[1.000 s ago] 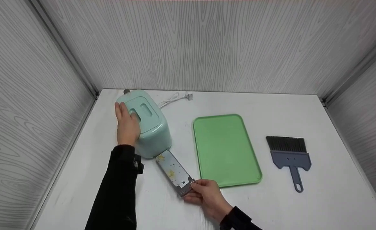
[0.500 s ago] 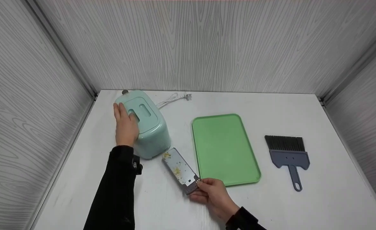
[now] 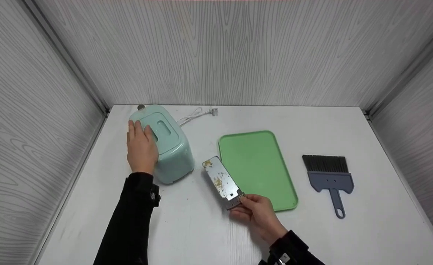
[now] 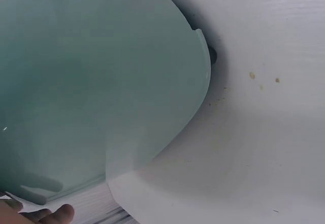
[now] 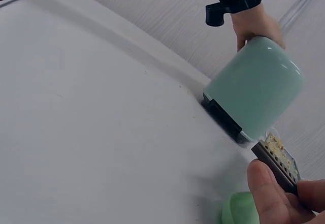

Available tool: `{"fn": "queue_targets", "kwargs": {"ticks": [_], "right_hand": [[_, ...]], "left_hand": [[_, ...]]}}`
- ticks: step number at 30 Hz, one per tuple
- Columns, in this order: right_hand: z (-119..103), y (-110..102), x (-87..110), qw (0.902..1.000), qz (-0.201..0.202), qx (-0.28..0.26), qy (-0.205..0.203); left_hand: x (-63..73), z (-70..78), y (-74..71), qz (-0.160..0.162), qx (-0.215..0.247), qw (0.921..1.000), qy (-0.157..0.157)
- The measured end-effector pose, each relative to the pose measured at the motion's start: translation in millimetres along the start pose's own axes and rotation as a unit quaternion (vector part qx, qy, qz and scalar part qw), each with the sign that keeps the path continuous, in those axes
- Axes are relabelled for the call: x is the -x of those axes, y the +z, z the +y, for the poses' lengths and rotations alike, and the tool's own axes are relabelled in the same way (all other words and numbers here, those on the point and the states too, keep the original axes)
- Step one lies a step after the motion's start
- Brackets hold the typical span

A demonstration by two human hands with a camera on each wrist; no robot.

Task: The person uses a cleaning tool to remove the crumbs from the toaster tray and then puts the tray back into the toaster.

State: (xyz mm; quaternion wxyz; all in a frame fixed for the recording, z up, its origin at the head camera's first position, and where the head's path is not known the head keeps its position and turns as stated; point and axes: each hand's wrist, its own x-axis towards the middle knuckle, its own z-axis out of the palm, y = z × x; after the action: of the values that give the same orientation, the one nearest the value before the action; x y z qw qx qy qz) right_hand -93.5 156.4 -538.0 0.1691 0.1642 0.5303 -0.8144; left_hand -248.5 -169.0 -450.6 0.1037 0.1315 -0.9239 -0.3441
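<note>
A mint-green toaster (image 3: 174, 163) stands at the left of the table, two long slots in its top. My left hand (image 3: 141, 150) rests along the top's left side with fingers extended; in the left wrist view only its fingertips (image 4: 60, 215) show past the toaster wall (image 4: 117, 76). My right hand (image 3: 261, 215) pinches the dark end of a slim metal crumb tray (image 3: 221, 179) between thumb and fingers. Yellowish crumbs lie on the crumb tray, which overlaps the green tray's left edge in the head view. In the right wrist view, its dark end (image 5: 275, 167) shows a row of holes.
A flat green tray (image 3: 262, 165) lies at the table's middle. Farther right is a grey-blue hand brush (image 3: 330, 180) with dark bristles. The toaster's white cord and plug (image 3: 213, 112) lie near the back wall. Small crumbs (image 4: 252, 75) dot the table beside the toaster.
The crumb tray, first at the toaster's base, has come away from it and moved right and up toward the green tray in my right hand. My left hand has stayed on the toaster.
</note>
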Motion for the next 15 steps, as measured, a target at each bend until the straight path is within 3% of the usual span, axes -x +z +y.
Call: {"fn": "queue_targets", "kwargs": {"ticks": [6, 15], "right_hand": [[-8, -7, -3.6, 0.9996, 0.025, -0.004, -0.007], [-16, -19, -7.8, 0.9974, 0.063, -0.018, -0.028]], "left_hand": [[2.9, -1.4, 0.7, 0.054, -0.004, 0.9979, 0.034], [4.9, 6.2, -2.7, 0.053, 0.011, 0.998, 0.031]]}}
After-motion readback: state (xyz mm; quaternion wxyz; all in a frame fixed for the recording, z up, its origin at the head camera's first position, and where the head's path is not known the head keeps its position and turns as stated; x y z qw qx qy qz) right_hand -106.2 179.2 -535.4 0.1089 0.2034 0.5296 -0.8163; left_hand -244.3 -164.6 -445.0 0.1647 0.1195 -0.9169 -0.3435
